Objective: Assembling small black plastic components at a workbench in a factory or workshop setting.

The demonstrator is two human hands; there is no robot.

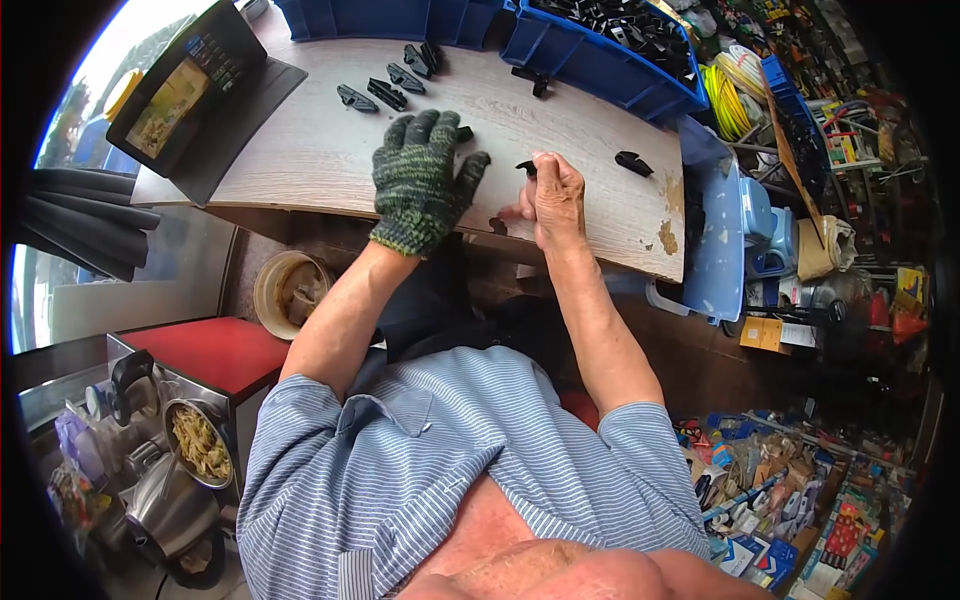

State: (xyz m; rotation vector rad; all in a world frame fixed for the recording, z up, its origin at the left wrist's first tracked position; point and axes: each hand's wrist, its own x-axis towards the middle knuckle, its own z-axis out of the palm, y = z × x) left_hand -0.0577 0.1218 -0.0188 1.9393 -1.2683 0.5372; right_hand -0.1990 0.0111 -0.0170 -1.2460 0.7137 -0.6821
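Black part (526,168) pinched; hands (412,182) apart, near table's front edge (620,261).

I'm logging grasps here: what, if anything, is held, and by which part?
The right grip pinches a small black piece by its right end; whether the gloved left grip holds anything cannot be told.

The left hand (415,170) wears a green-and-black knit glove (410,205); the shirt (475,395) is short-sleeved, blue-and-white striped, with a pocket (405,413)

black piece (527,168) partly hidden by right fingers (547,167), blue bin (390,24) cut off above
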